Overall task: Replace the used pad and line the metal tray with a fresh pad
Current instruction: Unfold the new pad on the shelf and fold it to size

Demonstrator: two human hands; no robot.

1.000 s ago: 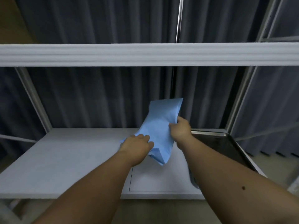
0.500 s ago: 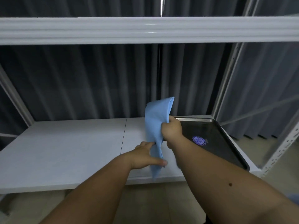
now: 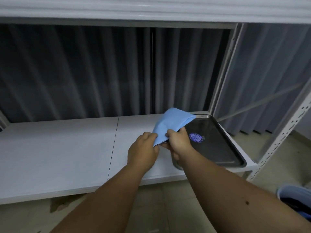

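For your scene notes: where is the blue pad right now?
In the head view, the blue pad is held right of centre by both hands, left hand, right hand, above the metal tray's left edge.

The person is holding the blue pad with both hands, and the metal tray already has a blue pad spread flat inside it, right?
Not quite. Both hands, the left hand and the right hand, do hold the blue pad, but the metal tray has no pad spread in it. The head view shows its dark bare bottom with only a round blue sticker.
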